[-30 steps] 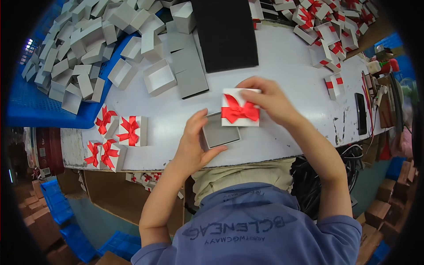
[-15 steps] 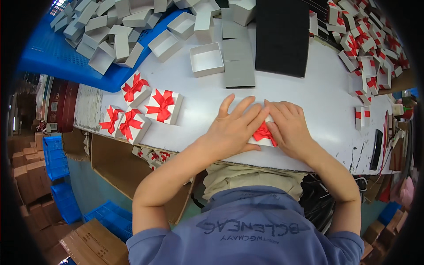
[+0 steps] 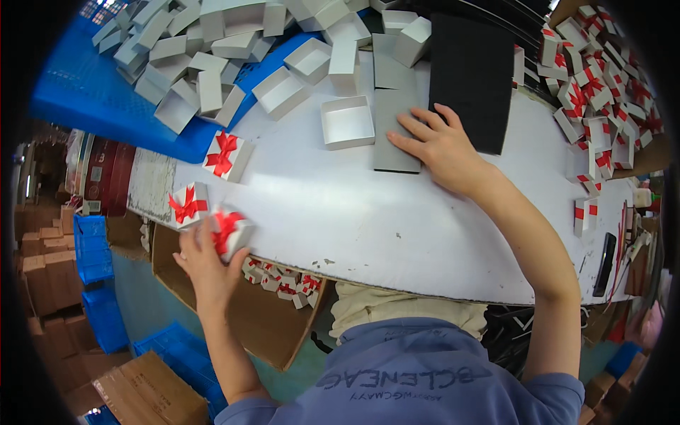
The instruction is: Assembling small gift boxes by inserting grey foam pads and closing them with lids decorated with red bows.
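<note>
At table edge, left hand [image 3: 205, 258] gripping bowed box [image 3: 228, 230]

Gift box [image 3: 228, 230] in the left hand [image 3: 205, 265]: white card, smooth, with a red satin-looking ribbon bow, slightly shiny. Grey sheet [image 3: 394, 127] under the right hand [image 3: 443, 145]: matt board, flat and dull. Black slab [image 3: 473, 79] beside it: matt, looked like foam. Open trays [image 3: 346, 122]: plain white card, matt. Surface [image 3: 368, 212]: white, smooth, faint sheen, chipped and scuffed along its near edge. Crate [image 3: 85, 92]: blue plastic. Carton [image 3: 262, 319] below the edge: brown corrugated cardboard, rough.
</note>
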The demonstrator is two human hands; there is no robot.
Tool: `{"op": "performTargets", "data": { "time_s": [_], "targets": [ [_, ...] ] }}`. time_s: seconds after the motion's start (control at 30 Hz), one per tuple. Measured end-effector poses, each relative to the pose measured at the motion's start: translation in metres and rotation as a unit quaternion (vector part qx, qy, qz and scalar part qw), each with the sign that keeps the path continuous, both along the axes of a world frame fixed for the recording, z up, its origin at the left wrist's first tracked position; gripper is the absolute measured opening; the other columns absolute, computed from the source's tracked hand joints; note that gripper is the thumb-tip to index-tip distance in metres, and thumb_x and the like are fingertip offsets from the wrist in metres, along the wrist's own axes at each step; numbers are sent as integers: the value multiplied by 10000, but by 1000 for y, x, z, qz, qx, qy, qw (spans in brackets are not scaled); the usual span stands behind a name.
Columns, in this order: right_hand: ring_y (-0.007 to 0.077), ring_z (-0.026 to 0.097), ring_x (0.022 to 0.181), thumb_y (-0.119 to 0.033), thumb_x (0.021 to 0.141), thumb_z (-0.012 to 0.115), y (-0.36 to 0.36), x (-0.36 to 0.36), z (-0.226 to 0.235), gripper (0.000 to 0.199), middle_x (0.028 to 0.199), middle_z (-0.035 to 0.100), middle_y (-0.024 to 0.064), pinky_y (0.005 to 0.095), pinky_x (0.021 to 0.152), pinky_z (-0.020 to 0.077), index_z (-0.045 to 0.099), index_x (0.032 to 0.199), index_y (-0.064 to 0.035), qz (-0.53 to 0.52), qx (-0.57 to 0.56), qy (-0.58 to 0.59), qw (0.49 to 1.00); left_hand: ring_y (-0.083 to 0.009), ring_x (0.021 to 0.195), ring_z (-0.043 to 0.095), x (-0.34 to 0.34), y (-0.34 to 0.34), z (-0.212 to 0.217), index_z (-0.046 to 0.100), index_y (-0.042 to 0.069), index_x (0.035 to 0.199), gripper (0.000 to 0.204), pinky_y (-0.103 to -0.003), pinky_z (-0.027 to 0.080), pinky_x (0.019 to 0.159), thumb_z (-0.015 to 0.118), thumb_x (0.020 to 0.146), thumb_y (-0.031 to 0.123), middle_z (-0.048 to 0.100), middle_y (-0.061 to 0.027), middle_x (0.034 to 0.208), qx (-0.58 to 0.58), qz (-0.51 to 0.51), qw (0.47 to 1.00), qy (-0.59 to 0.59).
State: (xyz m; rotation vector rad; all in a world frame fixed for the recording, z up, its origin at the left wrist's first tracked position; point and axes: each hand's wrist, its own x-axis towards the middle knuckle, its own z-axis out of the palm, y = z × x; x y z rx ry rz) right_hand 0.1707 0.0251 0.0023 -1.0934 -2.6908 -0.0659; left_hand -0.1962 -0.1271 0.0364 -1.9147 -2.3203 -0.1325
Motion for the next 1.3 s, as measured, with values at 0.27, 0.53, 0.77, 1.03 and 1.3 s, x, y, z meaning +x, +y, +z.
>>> {"op": "performTargets", "data": {
  "time_s": [0.27,0.53,0.77,1.03,1.3],
  "targets": [
    [303,426,1191,-47,721,624,-15,-7,18,407,1300,455,147,496,1029,238,620,1114,-153,33,-77,11,996,-421,1265,280,99,151,-5,558,53,1089,452,-509,258,1018,724,684,167,331,-204,1366,70,-395,903,-154],
    [189,548,796,-93,620,625,-78,10,34,215,827,574,43,315,640,415,658,831,-63,-80,60,244,964,-380,1072,435,130,105,-40,451,29,1188,712,-416,368,921,795,588,199,430,-220,1200,-62,-451,801,-388],
    [180,465,672,-179,625,607,-130,5,18,111,700,444,5,309,577,394,537,633,-93,-3,-51,247,968,-394,1093,418,192,74,-53,190,36,1369,1039,-450,346,916,817,575,273,395,-222,1267,-98,-522,763,-370],
    [223,546,739,-141,699,599,-141,52,30,53,776,556,23,357,673,446,584,745,-118,10,-134,302,944,-366,1092,424,223,81,-65,300,123,1362,922,-465,342,911,773,599,334,334,-191,1377,-5,-689,624,-368],
    [259,550,932,-83,699,668,-177,230,-6,189,978,594,95,350,779,419,600,875,-67,-503,131,20,854,-360,1094,415,183,90,-16,582,196,1147,514,-466,354,906,711,664,314,452,-64,1310,-84,-644,750,-124]
  ]
}}
